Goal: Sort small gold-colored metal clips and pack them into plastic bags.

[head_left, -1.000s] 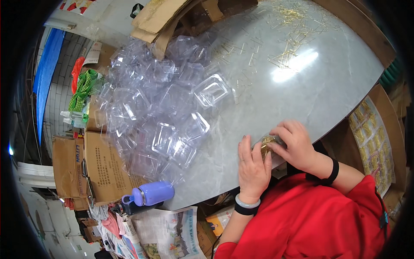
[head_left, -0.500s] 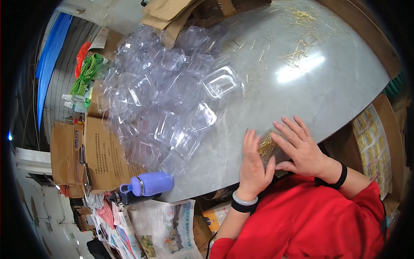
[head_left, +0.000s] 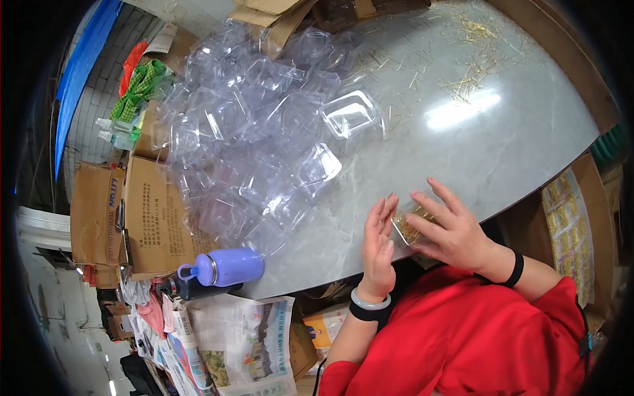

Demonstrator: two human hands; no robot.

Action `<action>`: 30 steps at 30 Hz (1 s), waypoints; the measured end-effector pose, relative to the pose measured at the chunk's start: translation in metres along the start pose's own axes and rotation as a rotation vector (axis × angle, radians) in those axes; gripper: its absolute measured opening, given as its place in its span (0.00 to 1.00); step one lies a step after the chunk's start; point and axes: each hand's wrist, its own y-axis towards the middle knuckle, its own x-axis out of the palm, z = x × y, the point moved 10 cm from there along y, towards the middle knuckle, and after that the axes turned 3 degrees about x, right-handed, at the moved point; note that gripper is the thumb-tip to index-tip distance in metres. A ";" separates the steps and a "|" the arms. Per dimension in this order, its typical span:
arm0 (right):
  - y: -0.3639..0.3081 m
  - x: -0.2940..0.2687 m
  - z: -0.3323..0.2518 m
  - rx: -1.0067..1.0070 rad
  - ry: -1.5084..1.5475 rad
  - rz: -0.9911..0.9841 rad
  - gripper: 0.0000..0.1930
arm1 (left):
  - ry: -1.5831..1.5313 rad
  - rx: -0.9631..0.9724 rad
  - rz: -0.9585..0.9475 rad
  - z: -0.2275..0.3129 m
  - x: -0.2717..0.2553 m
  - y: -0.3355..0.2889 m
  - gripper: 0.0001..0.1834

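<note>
Close to the table's near edge, a small clear plastic box point(head_left: 398, 232) with thin gold-coloured metal pins point(head_left: 421, 218) in it is tilted up on its side, its rim toward my left hand. My right hand point(head_left: 462, 237) grips the box from the right, fingers bent over it and partly hiding it. My left hand point(head_left: 378, 254) stands upright just left of the rim, fingers stretched out and holding nothing. Whether its fingers touch the rim, I cannot tell.
Clear plastic boxes point(head_left: 264, 142) lie in a big heap on the left of the grey table point(head_left: 370, 175). Loose gold pins point(head_left: 465, 82) are scattered at the far side. A purple bottle point(head_left: 238, 266) lies at the near left edge. Cardboard boxes point(head_left: 155, 221) stand beyond; filled packs point(head_left: 568, 224) sit at right.
The plastic box has been tipped, and its rim now shows toward my left hand. My right hand has closed in around it. My left hand has turned edge-on and shifted slightly left.
</note>
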 end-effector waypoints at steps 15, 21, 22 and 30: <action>0.063 -0.047 0.197 0.370 -0.091 -0.219 0.41 | 1.185 0.208 -0.265 0.017 0.041 0.001 0.41; 0.072 -0.074 0.357 0.807 -0.382 -0.401 0.51 | 1.195 0.183 -0.328 0.019 0.047 0.006 0.42; 0.072 -0.065 0.350 0.823 -0.380 -0.428 0.52 | 1.213 0.176 -0.317 0.018 0.041 0.010 0.42; 0.037 0.007 0.193 0.232 -0.162 -0.391 0.42 | 1.344 0.210 -0.104 0.040 0.005 0.009 0.38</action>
